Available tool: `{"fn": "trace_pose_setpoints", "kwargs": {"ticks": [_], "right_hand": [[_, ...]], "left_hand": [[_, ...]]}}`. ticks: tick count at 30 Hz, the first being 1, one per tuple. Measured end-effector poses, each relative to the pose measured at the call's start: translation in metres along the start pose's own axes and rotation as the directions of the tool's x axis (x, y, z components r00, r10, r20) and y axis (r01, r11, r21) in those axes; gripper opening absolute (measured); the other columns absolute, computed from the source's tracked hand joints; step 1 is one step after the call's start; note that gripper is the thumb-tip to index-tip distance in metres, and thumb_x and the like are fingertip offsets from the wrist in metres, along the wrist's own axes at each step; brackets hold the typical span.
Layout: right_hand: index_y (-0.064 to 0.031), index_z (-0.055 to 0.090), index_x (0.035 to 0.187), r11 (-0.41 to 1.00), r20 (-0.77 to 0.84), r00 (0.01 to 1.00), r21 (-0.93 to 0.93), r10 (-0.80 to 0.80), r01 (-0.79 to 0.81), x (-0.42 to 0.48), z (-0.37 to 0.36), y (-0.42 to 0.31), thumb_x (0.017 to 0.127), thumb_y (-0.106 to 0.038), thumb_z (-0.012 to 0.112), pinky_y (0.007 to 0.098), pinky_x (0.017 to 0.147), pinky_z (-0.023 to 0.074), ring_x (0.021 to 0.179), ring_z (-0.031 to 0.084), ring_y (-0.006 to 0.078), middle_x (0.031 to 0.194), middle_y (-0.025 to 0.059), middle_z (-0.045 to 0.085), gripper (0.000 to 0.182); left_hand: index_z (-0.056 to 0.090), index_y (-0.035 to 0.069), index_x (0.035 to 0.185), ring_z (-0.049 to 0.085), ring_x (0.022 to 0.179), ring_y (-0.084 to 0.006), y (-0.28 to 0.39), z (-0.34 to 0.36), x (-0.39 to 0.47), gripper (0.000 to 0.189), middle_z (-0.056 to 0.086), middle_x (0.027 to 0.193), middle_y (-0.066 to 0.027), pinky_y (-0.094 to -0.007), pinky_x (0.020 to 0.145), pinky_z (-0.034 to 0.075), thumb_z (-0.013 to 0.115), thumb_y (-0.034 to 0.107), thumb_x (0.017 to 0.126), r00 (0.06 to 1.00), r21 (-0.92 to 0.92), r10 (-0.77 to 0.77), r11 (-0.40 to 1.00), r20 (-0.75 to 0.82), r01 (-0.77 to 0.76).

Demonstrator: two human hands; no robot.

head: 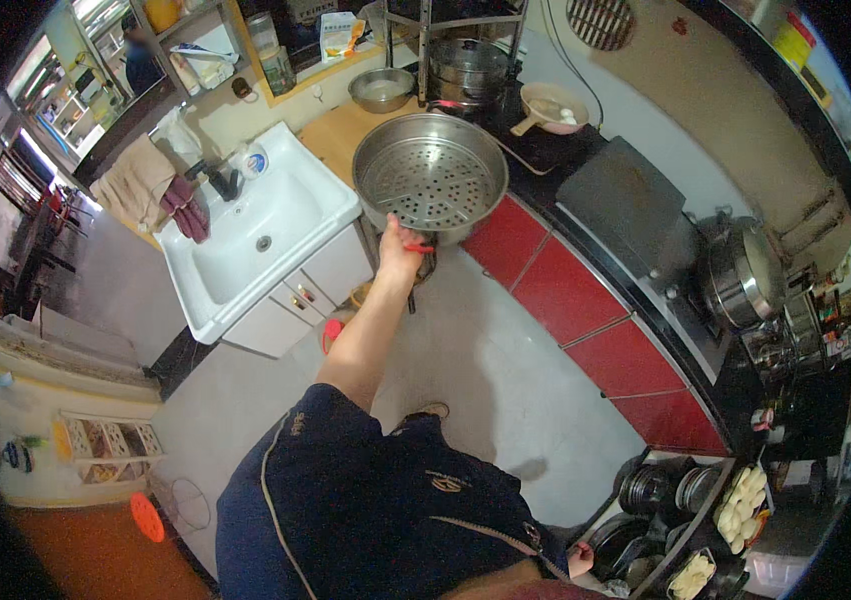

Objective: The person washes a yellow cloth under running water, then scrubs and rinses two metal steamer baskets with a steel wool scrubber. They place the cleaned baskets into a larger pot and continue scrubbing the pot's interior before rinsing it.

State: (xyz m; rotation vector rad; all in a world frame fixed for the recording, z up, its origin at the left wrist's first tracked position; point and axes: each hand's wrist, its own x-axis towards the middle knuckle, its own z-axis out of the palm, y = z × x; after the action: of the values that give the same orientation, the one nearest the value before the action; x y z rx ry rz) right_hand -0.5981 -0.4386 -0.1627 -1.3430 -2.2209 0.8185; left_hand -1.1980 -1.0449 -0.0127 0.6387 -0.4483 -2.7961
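My left hand (pixel 400 251) reaches forward and grips the near side of a perforated steel steamer pot (pixel 433 176), where a red handle (pixel 419 248) shows at the fingers. The steamer has a round rim and a holed bottom with nothing lying in it. It is held up between the white washbasin (pixel 264 225) and the red-fronted counter. My right hand (pixel 580 559) hangs low by my right side, close to a rack of pots (pixel 624 544); its fingers look curled, and whether they hold anything is unclear.
A lidded steel pot (pixel 466 71), a steel bowl (pixel 382 88) and a pan with white eggs (pixel 553 109) stand at the back. Along the right run red cabinets (pixel 575 300), a stove (pixel 620 206) and a large pot (pixel 744 270). Trays of pale food (pixel 740 510) sit lower right.
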Motion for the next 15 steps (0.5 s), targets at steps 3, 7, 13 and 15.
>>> {"fn": "trace_pose_setpoints", "kwargs": {"ticks": [3,7,13,15], "right_hand": [[-0.0013,0.062,0.084,0.968,0.126,0.971,0.126,0.203,-0.219,-0.018,0.009,-0.017,0.079,0.007,0.047,0.0315,0.058,0.0461,0.065,0.055,0.0155,0.075,0.0072,0.062,0.018],[-0.0028,0.06,0.08,0.95,0.252,0.951,0.207,0.179,-0.234,-0.037,0.002,-0.04,0.08,0.005,0.044,0.0278,0.05,0.044,0.06,0.054,0.0136,0.072,0.0043,0.059,0.018],[-0.0009,0.059,0.08,0.753,0.341,0.867,0.442,0.362,-0.488,-0.053,-0.017,-0.038,0.081,0.007,0.043,0.0295,0.051,0.0432,0.063,0.055,0.0143,0.073,0.0061,0.059,0.018],[-0.0008,0.06,0.08,0.961,0.202,0.979,0.261,0.034,-0.088,-0.059,-0.021,-0.04,0.082,0.008,0.042,0.0291,0.049,0.0412,0.063,0.055,0.0144,0.072,0.0066,0.059,0.02]], "left_hand": [[0.052,0.012,0.091,0.04,0.058,-0.0099,0.018,0.009,0.039,0.033,0.045,0.068,0.0035,-0.0299,0.059,0.04,0.045,0.043,0.096,0.999,-0.219,-0.014,0.976,0.031,0.021],[0.047,0.01,0.085,0.036,0.051,-0.0121,0.029,0.026,0.096,0.035,0.04,0.061,0.001,-0.0285,0.05,0.038,0.039,0.042,0.098,0.991,-0.287,0.132,0.95,0.015,-0.122],[0.042,0.011,0.078,0.032,0.047,-0.0128,0.039,0.017,0.165,0.037,0.033,0.055,0.0019,-0.0311,0.053,0.04,0.037,0.041,0.099,0.983,-0.237,0.173,0.954,-0.059,-0.182],[0.041,0.011,0.077,0.032,0.047,-0.0128,0.037,0.015,0.174,0.037,0.033,0.055,0.0021,-0.0309,0.053,0.039,0.038,0.041,0.099,0.985,-0.238,0.148,0.957,-0.092,-0.166]]}}
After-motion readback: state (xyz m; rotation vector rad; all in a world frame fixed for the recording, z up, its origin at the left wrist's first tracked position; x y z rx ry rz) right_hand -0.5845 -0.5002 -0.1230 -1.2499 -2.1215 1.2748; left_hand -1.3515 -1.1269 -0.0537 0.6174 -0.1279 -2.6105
